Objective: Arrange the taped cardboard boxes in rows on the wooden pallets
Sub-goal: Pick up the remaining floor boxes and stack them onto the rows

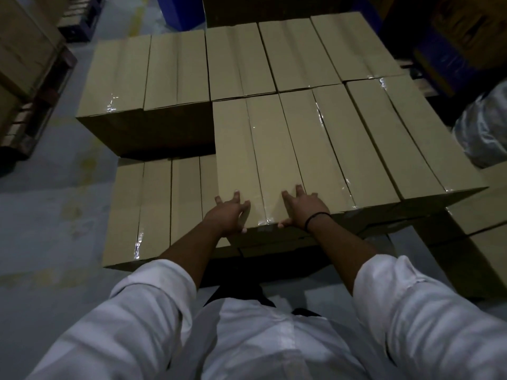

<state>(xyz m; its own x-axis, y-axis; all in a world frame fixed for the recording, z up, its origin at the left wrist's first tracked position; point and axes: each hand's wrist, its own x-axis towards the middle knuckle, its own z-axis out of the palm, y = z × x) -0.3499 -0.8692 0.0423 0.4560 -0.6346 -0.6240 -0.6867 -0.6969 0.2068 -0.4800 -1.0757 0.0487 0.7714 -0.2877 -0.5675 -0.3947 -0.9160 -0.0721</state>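
While both white sleeves (153, 303) reach forward from the bottom of the view, the left hand (229, 212) and the right hand (304, 208) lie on the near end of one taped cardboard box (247, 160). The left hand covers the box's near left corner, with its fingers spread and fairly straight on the lid and its thumb down at the near edge. The right hand presses flat at the near right corner, where the box meets its neighbour. Its fingers are extended and its thumb rests on the near edge. Neither hand wraps around anything. A black band (318, 216) circles the right wrist.

This box sits on the upper layer, at the left end of the near row, touching two more boxes (329, 149) to its right. To its left, lower-layer boxes (153, 209) show their tops one step down. Beyond, a far row of five boxes (236, 58) stands side by side at the upper level, and the three on the right butt against the near row. Whatever the stack rests on is hidden.

Grey floor (41, 201) lies to the left. At the left edge a wooden pallet (38, 116) carries other cartons (22, 37). At the right edge is a shiny plastic-wrapped bundle (482, 127).
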